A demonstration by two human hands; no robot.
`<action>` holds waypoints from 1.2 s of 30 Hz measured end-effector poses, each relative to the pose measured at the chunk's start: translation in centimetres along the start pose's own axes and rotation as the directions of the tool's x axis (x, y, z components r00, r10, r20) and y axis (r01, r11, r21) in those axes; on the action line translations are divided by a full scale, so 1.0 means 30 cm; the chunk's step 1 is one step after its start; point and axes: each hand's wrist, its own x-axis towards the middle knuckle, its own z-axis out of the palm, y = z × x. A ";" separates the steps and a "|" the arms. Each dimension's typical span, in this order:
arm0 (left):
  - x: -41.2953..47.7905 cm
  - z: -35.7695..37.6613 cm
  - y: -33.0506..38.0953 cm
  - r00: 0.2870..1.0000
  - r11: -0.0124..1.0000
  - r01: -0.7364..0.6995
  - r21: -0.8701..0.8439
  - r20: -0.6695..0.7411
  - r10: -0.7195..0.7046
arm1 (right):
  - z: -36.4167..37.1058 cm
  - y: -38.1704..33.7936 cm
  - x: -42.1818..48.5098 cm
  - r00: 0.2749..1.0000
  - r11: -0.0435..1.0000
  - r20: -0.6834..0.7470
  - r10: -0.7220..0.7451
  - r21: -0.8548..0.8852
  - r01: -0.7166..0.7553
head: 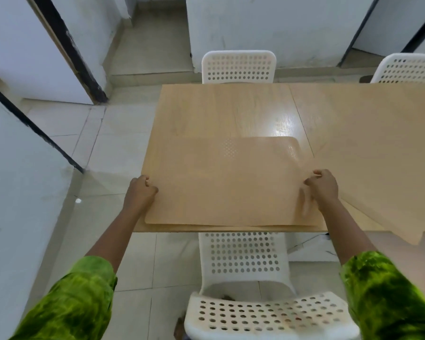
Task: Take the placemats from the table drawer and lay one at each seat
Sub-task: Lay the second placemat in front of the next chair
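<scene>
A tan, wood-coloured placemat (226, 182) with rounded corners lies flat at the near edge of the light wooden table (221, 111), in front of the near white chair (245, 278). A second mat edge shows just under its front edge. My left hand (141, 190) grips the mat's left edge. My right hand (323, 185) pinches its right edge. Another tan placemat (378, 182) lies at an angle to the right, partly overhanging the table's near edge.
A white perforated chair (238, 67) stands at the far side, and another white chair (407, 68) at the far right. Pale tiled floor (103, 143) and white walls with dark door frames lie to the left. No drawer is in view.
</scene>
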 end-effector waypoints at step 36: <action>0.017 0.131 0.096 0.888 0.743 -0.448 0.497 0.343 0.306 | 0.216 -0.021 -0.213 0.896 0.689 0.307 -0.320 -0.574 0.442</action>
